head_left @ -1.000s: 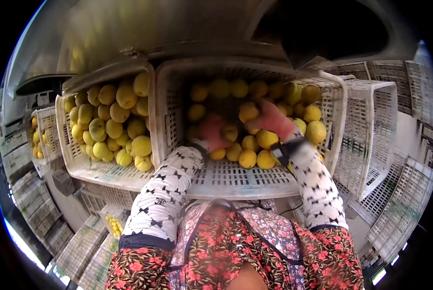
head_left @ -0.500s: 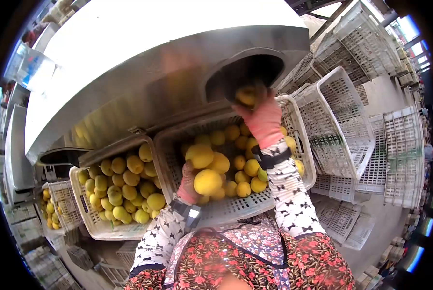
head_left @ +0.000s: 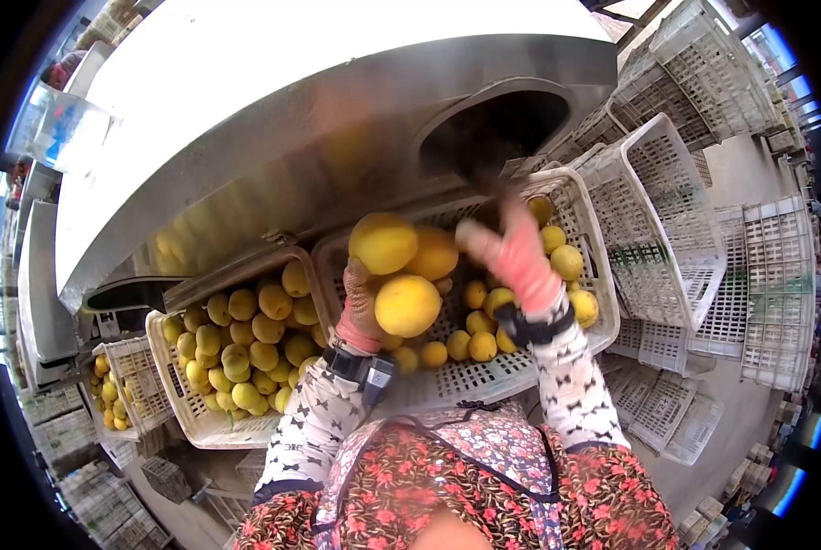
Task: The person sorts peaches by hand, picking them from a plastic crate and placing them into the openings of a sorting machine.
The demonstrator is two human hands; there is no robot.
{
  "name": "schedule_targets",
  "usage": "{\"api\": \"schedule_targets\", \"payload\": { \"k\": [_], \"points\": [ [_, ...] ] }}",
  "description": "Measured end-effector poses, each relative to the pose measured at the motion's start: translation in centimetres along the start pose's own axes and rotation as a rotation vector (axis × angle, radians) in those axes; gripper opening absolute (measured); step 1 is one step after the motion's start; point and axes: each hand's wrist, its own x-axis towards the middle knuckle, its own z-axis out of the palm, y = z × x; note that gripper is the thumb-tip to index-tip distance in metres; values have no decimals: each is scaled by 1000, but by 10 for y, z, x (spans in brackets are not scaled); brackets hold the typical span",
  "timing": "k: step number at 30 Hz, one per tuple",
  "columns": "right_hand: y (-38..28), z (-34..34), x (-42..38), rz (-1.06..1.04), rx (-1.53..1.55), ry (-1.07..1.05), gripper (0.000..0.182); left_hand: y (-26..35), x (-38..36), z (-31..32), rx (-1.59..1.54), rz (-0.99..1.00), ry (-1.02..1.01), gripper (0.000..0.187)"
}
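Observation:
My left hand (head_left: 360, 310), in a pink glove, is wrapped round several large yellow fruits (head_left: 407, 306) above the middle crate (head_left: 605, 275). My right hand (head_left: 516, 247), also gloved in pink, is over the right part of that crate, just below the dark chute opening (head_left: 498, 128). Its fingers are spread and blurred, with no fruit seen in them. Smaller yellow fruits (head_left: 481, 346) lie in the crate beneath both hands.
The metal machine (head_left: 291, 156) spans the view above the crates. A second crate (head_left: 191, 417) full of yellow-green fruits stands at the left. Stacked white crates (head_left: 649, 229) stand at the right, and a smaller fruit crate (head_left: 145, 385) at the far left.
My right hand has come down out of the chute opening, and the fruit it held there is gone from it. The fruits at my left hand sit slightly higher. The view has shifted a little.

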Motion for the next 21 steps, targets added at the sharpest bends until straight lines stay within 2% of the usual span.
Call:
{"api": "schedule_targets", "payload": {
  "k": [1,3,7,8,11,12,15,16,18,19,21],
  "points": [
    [16,8,-20,-28,123,-47,97,1,6,1,61,8,1,101],
    [25,11,-38,-42,-17,-114,111,-2,17,6,188,25,13,97],
    [22,-5,-39,-85,-108,-38,100,-5,10,23,38,-55,-30,94],
    [18,-8,-40,-80,-135,-15,98,0,5,24,10,-128,-86,96],
    [4,-6,-45,-48,-150,126,94,4,-3,32,-5,-124,-81,95],
    [5,0,-42,-154,-256,280,82,6,-2,30,38,-116,-87,89],
    [-8,-2,13,51,-646,323,71,9,7,20,164,-53,-72,73],
    [4,-3,61,148,-782,186,66,9,8,26,201,-51,-42,67],
    [7,2,92,97,-935,127,69,-2,13,20,371,79,34,68],
    [2,-5,97,-66,-933,225,78,-4,23,10,460,162,26,68],
    [-2,-15,70,-259,-720,229,88,2,26,17,570,184,-28,70]
  ]
}}
